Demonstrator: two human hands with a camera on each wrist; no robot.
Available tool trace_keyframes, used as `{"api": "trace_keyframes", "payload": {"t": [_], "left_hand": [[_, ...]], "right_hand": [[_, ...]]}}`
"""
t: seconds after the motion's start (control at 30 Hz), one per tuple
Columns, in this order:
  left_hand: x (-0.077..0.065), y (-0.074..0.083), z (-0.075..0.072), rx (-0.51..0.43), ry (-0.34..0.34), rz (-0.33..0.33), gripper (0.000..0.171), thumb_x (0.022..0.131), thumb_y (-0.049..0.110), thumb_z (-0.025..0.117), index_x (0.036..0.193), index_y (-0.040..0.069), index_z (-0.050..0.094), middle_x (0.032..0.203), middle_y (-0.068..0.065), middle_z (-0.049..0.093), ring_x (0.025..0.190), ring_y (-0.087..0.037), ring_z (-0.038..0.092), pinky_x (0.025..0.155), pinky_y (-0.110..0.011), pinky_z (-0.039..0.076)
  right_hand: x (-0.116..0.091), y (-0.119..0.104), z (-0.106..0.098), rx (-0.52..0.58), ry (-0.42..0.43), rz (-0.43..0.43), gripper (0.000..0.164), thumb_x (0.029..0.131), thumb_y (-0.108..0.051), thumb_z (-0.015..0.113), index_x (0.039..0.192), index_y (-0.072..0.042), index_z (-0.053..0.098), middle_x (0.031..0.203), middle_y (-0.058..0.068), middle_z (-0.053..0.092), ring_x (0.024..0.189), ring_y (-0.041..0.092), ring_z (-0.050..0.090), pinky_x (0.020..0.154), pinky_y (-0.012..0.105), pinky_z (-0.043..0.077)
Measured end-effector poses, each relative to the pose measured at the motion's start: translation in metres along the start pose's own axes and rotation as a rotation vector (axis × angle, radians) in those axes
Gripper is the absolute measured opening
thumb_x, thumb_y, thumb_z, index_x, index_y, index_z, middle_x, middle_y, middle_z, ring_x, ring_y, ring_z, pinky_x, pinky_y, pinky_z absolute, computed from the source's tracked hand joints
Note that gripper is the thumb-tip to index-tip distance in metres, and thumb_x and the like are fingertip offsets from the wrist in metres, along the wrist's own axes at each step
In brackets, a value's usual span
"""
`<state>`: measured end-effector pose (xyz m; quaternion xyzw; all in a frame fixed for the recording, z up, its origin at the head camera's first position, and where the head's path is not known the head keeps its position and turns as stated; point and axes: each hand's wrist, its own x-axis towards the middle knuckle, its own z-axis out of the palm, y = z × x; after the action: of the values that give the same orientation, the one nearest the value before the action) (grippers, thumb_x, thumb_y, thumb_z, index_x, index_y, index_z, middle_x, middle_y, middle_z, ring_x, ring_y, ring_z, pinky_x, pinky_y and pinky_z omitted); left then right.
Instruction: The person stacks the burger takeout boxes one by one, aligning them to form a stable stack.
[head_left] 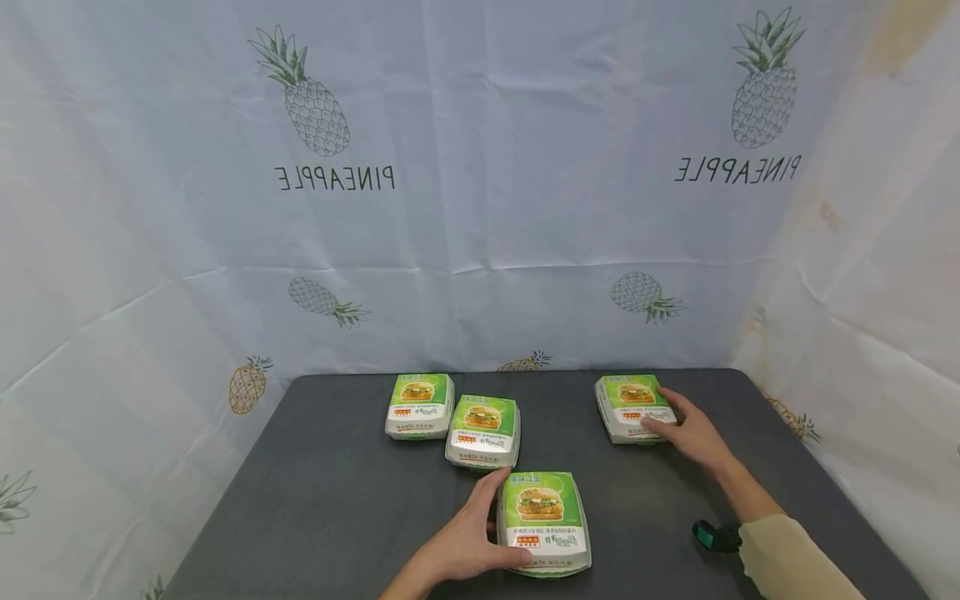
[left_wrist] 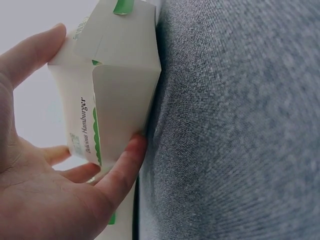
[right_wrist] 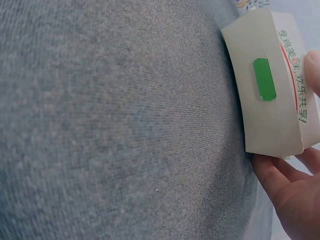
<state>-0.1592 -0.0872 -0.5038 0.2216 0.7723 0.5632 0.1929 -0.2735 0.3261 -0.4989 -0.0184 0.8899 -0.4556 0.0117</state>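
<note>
Near the front of the dark table lies a green-and-white hamburger box (head_left: 543, 521). My left hand (head_left: 468, 537) grips its left side, thumb at the near edge and fingers by the far corner. In the left wrist view the fingers spread around the box's white wall (left_wrist: 125, 100). A second hamburger box (head_left: 633, 407) sits at the back right. My right hand (head_left: 693, 429) holds it from its right side, thumb on the near top edge. The right wrist view shows this box's front (right_wrist: 265, 85) with a green tab; some fingertips are hidden behind it.
Two more hamburger boxes, one at the back (head_left: 420, 408) and one slightly nearer (head_left: 483, 433), stand side by side left of centre. The dark table (head_left: 322, 500) is bounded by white pineapple-print cloth (head_left: 525, 217) behind and at both sides. A black wrist strap (head_left: 716, 536) is by the right sleeve.
</note>
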Motion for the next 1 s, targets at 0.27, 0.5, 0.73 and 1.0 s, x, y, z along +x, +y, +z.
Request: {"api": "trace_keyframes", "payload": {"t": [0.27,0.5,0.73,1.0], "left_hand": [[0.0002,-0.0009,0.0004,0.011,0.002,-0.002,0.107,0.084,0.036,0.086,0.163,0.015,0.017,0.162,-0.014,0.018,0.122,-0.018,0.052,0.091,-0.03,0.054],[0.0006,-0.0003,0.0003,0.014,0.004,-0.01,0.106,0.085,0.036,0.085,0.163,0.014,0.017,0.163,-0.014,0.017,0.128,-0.022,0.047,0.092,-0.03,0.054],[-0.0001,0.0011,0.0016,0.02,0.01,0.002,0.106,0.085,0.035,0.085,0.163,0.014,0.017,0.162,-0.014,0.018,0.128,-0.022,0.048,0.091,-0.03,0.054],[0.0002,0.0013,0.001,0.018,0.012,-0.003,0.106,0.085,0.035,0.085,0.163,0.013,0.017,0.163,-0.014,0.018,0.129,-0.023,0.047,0.091,-0.03,0.054]], "right_hand": [[-0.0015,-0.0007,-0.0005,0.023,-0.02,-0.018,0.098,0.096,-0.044,0.071,0.162,0.001,0.013,0.151,0.031,0.036,0.117,0.038,0.056,0.079,0.035,0.052],[0.0008,-0.0005,-0.0003,0.004,-0.024,-0.029,0.104,0.093,-0.041,0.076,0.161,0.004,0.01,0.148,0.031,0.039,0.116,0.037,0.056,0.081,0.035,0.051],[0.0049,-0.0034,0.0023,-0.047,-0.028,-0.014,0.111,0.089,-0.045,0.079,0.162,0.002,0.008,0.15,0.034,0.035,0.116,0.037,0.054,0.085,0.039,0.046],[0.0041,-0.0062,0.0028,-0.054,-0.04,0.002,0.112,0.089,-0.047,0.078,0.162,0.001,0.009,0.148,0.034,0.037,0.114,0.037,0.055,0.083,0.039,0.046]]}}
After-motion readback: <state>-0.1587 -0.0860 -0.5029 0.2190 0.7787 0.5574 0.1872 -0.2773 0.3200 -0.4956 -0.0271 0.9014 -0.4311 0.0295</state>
